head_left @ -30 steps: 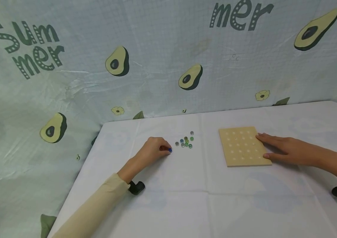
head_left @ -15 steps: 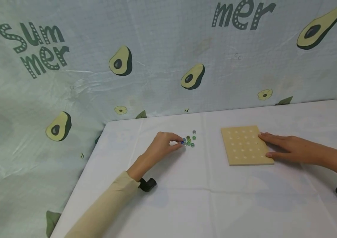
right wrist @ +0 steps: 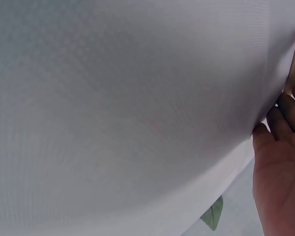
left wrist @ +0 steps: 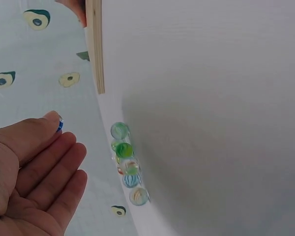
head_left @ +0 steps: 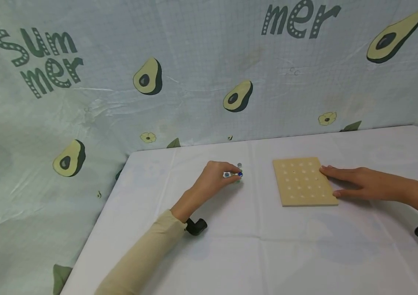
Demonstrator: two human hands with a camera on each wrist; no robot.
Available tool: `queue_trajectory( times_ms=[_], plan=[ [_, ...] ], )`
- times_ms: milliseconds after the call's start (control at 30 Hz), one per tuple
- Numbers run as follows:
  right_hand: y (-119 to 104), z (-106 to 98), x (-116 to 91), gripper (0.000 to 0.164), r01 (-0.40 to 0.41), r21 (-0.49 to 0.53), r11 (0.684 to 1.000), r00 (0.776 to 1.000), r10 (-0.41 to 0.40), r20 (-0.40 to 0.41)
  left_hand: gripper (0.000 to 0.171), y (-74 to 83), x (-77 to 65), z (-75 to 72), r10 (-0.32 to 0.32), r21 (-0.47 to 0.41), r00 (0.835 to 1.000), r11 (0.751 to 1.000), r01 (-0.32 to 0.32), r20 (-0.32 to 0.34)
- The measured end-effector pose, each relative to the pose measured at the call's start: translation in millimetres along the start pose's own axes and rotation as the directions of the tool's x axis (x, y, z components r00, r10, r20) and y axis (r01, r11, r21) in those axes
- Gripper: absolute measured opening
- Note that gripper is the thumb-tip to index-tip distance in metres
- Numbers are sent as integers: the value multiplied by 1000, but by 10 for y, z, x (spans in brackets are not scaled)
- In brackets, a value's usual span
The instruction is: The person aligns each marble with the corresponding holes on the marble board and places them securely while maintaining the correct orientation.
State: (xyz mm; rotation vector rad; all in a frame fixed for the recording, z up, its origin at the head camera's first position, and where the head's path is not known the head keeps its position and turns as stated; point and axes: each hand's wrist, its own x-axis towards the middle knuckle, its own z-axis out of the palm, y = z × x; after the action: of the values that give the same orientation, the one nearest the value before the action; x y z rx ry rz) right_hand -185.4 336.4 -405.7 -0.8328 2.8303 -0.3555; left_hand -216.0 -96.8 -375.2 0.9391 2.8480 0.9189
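My left hand [head_left: 214, 177] pinches a dark blue marble [head_left: 240, 174] between thumb and fingers, over a loose cluster of marbles. In the left wrist view that blue marble [left wrist: 60, 124] peeks out beyond the thumb tip, the other fingers held loosely below. Several green, clear and striped marbles [left wrist: 131, 180] lie on the white cloth; the hand partly hides them in the head view. A square tan wooden board [head_left: 303, 184] with rows of shallow pits lies flat to their right. My right hand [head_left: 365, 183] rests against its right edge, fingers straight and thumb near the front corner.
A white cloth covers the table [head_left: 260, 254]. Behind and to the left hangs a pale curtain [head_left: 194, 61] printed with avocados and lettering. A black wrist camera [head_left: 196, 226] sits under the left forearm, near the cloth.
My left hand has moved right with the blue marble, from left of the cluster to over it. The right hand stays at the board's edge.
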Motion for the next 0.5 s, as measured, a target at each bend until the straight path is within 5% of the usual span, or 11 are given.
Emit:
queue_trajectory(
  times_ms=[500],
  plan=[
    [-131, -30, 11, 71, -13, -29, 1000, 999, 11, -44, 21, 198, 249, 167, 20, -88, 1000, 996, -22, -24]
  ],
)
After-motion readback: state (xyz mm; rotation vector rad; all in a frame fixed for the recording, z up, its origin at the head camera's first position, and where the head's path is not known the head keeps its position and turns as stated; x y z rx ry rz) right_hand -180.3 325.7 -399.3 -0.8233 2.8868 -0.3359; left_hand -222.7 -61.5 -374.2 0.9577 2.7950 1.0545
